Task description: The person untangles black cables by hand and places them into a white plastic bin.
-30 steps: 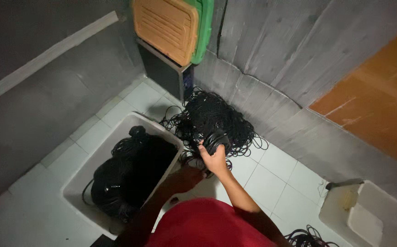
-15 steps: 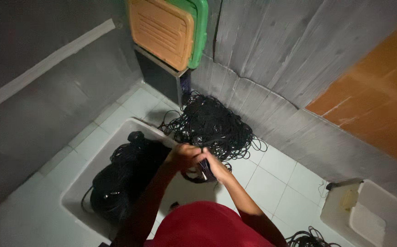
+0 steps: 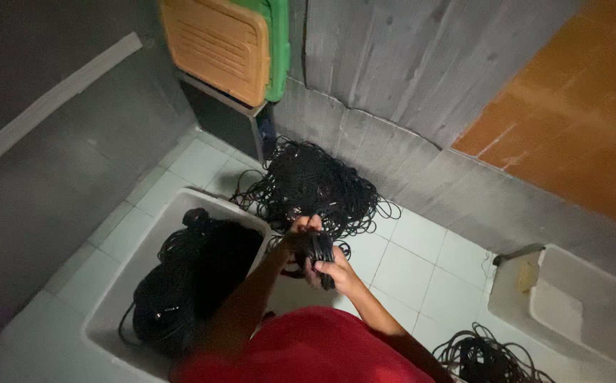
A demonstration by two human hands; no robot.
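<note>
Both hands work a small bundle of thin black rubber-like loops (image 3: 315,248) held over the white tiled floor (image 3: 414,269), at the corner of the white rectangular plastic tub (image 3: 120,284). Right hand (image 3: 336,273) is clamped around the bundle's lower part; left hand (image 3: 302,228) pinches its top, though dim light makes finger detail hard to read. Loops trail toward the loose tangled heap of black loops (image 3: 315,181) just behind. Risks: trailing strands snag the heap and drag it; loose grip spills loops onto tiles; dark bunched black coils in the tub (image 3: 187,284) blend together, causing miscounts.
</note>
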